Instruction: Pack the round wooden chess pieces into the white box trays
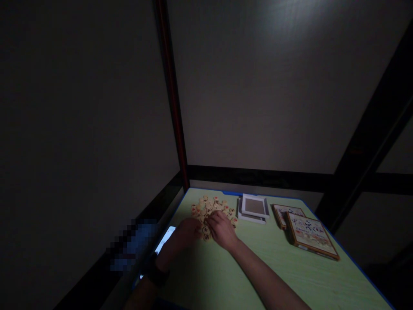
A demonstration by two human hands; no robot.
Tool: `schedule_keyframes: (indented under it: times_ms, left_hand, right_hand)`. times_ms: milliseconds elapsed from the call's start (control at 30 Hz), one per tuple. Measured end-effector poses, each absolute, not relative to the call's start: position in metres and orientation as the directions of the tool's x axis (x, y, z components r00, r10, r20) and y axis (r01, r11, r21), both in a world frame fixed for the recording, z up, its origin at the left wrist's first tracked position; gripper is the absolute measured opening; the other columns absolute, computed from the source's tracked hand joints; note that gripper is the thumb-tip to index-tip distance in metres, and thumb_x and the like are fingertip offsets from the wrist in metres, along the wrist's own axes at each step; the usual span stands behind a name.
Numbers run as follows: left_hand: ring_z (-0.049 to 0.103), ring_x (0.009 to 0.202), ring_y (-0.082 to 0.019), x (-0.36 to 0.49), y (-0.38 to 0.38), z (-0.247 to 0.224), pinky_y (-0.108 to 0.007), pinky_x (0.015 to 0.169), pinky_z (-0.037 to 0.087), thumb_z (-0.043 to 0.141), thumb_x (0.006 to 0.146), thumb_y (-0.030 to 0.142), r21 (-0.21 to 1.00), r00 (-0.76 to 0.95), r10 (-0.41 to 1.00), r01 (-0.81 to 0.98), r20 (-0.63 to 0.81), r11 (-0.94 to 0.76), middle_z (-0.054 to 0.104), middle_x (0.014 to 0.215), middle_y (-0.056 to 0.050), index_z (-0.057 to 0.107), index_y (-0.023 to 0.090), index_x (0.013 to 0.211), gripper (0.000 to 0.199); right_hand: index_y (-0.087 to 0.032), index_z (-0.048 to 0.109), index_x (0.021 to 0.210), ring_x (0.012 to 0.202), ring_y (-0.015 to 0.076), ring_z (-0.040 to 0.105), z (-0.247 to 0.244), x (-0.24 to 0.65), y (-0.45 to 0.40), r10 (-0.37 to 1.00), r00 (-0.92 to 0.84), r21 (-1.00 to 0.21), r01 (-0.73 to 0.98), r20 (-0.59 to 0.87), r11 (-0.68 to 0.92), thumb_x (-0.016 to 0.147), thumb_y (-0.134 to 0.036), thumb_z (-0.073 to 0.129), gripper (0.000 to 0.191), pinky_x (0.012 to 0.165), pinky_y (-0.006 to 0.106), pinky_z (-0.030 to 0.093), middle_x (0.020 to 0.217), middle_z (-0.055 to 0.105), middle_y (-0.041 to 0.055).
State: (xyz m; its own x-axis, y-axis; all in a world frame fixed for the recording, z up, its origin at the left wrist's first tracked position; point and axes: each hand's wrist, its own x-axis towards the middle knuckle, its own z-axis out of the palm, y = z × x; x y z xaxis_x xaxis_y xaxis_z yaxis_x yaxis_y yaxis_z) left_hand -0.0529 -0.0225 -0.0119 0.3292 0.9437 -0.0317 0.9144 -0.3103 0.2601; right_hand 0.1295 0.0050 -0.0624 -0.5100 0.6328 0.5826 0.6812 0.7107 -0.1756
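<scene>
Round pale Chinese chess pieces (208,208) with red and dark characters lie in a loose heap on the light green table (226,275). My right hand (222,227) is over the near side of the heap, its fingers curled down among the pieces; what they pinch, if anything, is hidden. My left hand (186,234), in shadow, reaches to the heap's near left edge with its fingertips close to the right hand's. Its fingers are too dark to make out clearly. A dark band circles the left wrist.
White open box parts (254,206) are stacked right of the pieces. Two flat brown-edged boxes with printed lids (311,234) overlap farther right. A lit phone (165,239) lies at the left table edge, beside my left forearm. Walls stand behind and to the left.
</scene>
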Motion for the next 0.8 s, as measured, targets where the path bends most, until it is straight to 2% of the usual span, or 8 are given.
schedule_keyframes:
  times_ms: [100, 233, 400, 500, 600, 800]
  left_hand:
    - [0.060, 0.107, -0.025, -0.053, -0.036, -0.020, -0.035, 0.095, 0.046, 0.056, 0.079, 0.018, 0.256, 0.355, 0.933, 0.909, -0.059, -0.330, 0.067, 0.112, -0.010, 0.064, 0.017, 0.106, 0.028]
    - [0.057, 0.116, -0.024, -0.048, -0.046, -0.027, -0.038, 0.104, 0.042, 0.046, 0.087, 0.015, 0.257, 0.357, 0.934, 0.904, -0.010, -0.343, 0.064, 0.123, -0.013, 0.063, 0.015, 0.112, 0.031]
    - [0.061, 0.108, -0.025, -0.051, -0.042, -0.036, -0.039, 0.098, 0.047, 0.040, 0.091, 0.015, 0.240, 0.350, 0.935, 0.905, 0.054, -0.352, 0.067, 0.117, -0.014, 0.064, 0.014, 0.111, 0.031]
    - [0.062, 0.107, -0.024, -0.060, -0.030, -0.036, -0.039, 0.097, 0.047, 0.037, 0.093, 0.014, 0.217, 0.328, 0.938, 0.913, 0.113, -0.345, 0.069, 0.112, -0.013, 0.065, 0.016, 0.111, 0.033]
    - [0.063, 0.104, -0.023, -0.064, -0.016, -0.022, -0.036, 0.095, 0.047, 0.043, 0.090, 0.013, 0.183, 0.294, 0.954, 0.937, 0.050, -0.299, 0.069, 0.109, -0.013, 0.067, 0.015, 0.100, 0.026]
    - [0.064, 0.092, -0.021, -0.057, -0.005, 0.006, -0.029, 0.084, 0.046, 0.051, 0.082, 0.011, 0.224, 0.276, 0.961, 0.938, -0.028, -0.263, 0.071, 0.094, -0.007, 0.066, 0.017, 0.092, 0.019]
  right_hand:
    - [-0.018, 0.071, 0.106, 0.096, 0.0256, 0.055, -0.064, 0.129, 0.007, 0.646, -0.512, -0.168, 0.696, 0.566, 0.699, 0.095, -0.017, 0.053, 0.021, 0.082, 0.036, 0.046, 0.090, 0.071, 0.0098]
    - [-0.018, 0.068, 0.115, 0.095, 0.0261, 0.056, -0.065, 0.132, 0.008, 0.643, -0.471, -0.231, 0.669, 0.604, 0.706, 0.092, -0.010, 0.052, 0.030, 0.082, 0.036, 0.047, 0.092, 0.072, 0.0100]
    - [-0.018, 0.068, 0.116, 0.092, 0.0235, 0.059, -0.066, 0.136, 0.012, 0.630, -0.273, -0.409, 0.566, 0.727, 0.716, 0.089, -0.005, 0.044, 0.038, 0.083, 0.035, 0.049, 0.097, 0.072, 0.0093]
    - [-0.019, 0.067, 0.114, 0.095, 0.0214, 0.062, -0.068, 0.136, 0.015, 0.651, -0.181, -0.497, 0.507, 0.737, 0.704, 0.085, -0.002, 0.040, 0.043, 0.085, 0.034, 0.050, 0.103, 0.071, 0.0092]
    - [-0.019, 0.066, 0.115, 0.097, 0.0202, 0.063, -0.069, 0.134, 0.016, 0.668, -0.125, -0.546, 0.478, 0.733, 0.688, 0.084, -0.002, 0.038, 0.045, 0.087, 0.033, 0.051, 0.105, 0.069, 0.0098]
    - [-0.020, 0.066, 0.113, 0.097, 0.0224, 0.065, -0.067, 0.132, 0.014, 0.717, -0.082, -0.595, 0.496, 0.693, 0.632, 0.095, -0.020, 0.046, 0.028, 0.088, 0.036, 0.052, 0.105, 0.069, 0.0110]
